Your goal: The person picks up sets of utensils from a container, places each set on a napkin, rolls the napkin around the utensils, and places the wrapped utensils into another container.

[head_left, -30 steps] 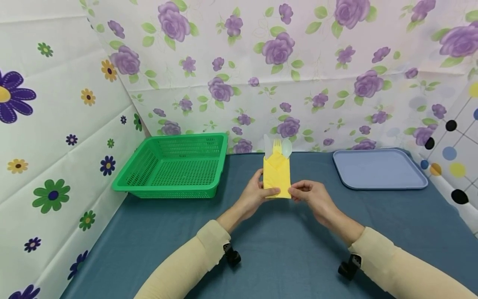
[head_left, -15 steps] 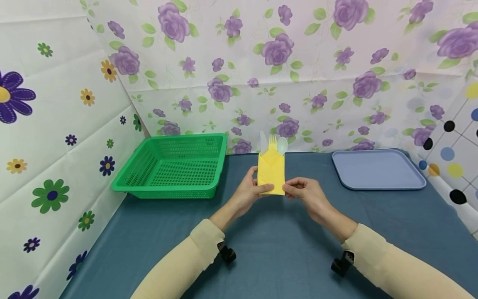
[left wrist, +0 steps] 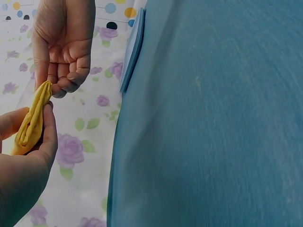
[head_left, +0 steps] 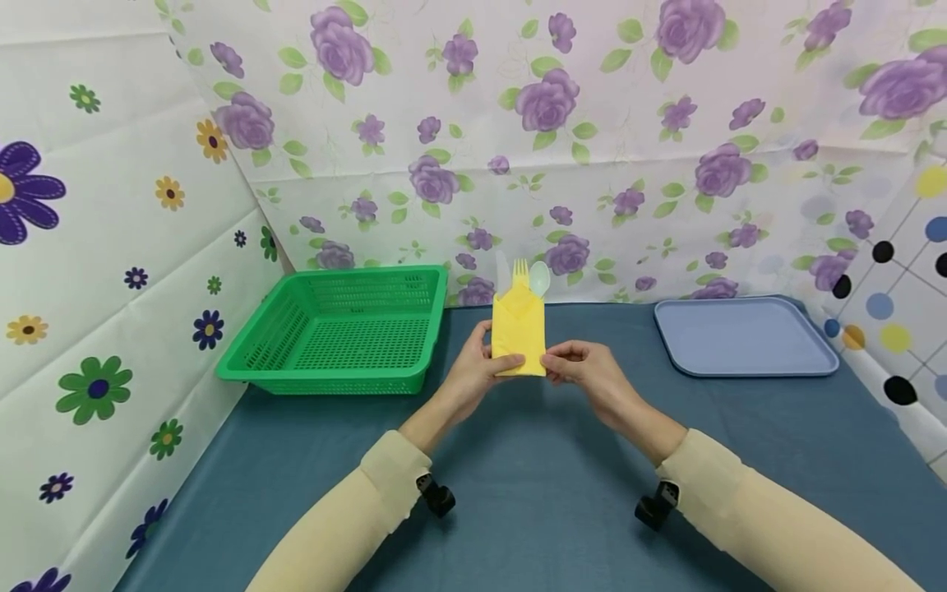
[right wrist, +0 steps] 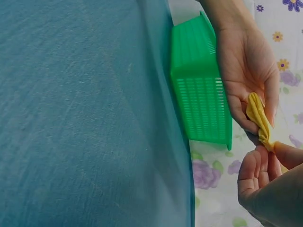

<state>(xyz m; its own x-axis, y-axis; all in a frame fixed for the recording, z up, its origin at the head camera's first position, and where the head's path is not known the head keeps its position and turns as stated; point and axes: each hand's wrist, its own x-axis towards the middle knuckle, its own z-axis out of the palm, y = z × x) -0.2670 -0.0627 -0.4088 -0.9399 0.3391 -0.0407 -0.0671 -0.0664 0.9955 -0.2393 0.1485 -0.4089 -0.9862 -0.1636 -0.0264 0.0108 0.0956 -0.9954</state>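
Observation:
A folded yellow napkin [head_left: 518, 333] is held upright above the table, with a clear knife [head_left: 504, 273], a yellow fork [head_left: 521, 273] and a pale spoon [head_left: 540, 279] sticking out of its top. My left hand [head_left: 472, 370] grips the napkin's lower left side, thumb across the front. At the lower right corner, my right hand [head_left: 592, 374] pinches the edge between thumb and forefinger. From below, the left wrist view shows the layered bottom fold of the napkin [left wrist: 32, 123] between both hands. The cutlery's lower parts are hidden inside the napkin.
On the left of the blue-covered table [head_left: 510, 510] stands a green plastic basket [head_left: 333, 384] with nothing in it. A light blue tray [head_left: 747, 335] lies at the back right. Flower-patterned cloths [head_left: 444, 99] hang behind and at the left.
Both hands have carried the napkin with its cutlery to the left and slightly up in the head view. The grips look the same, and the basket and tray stay in place.

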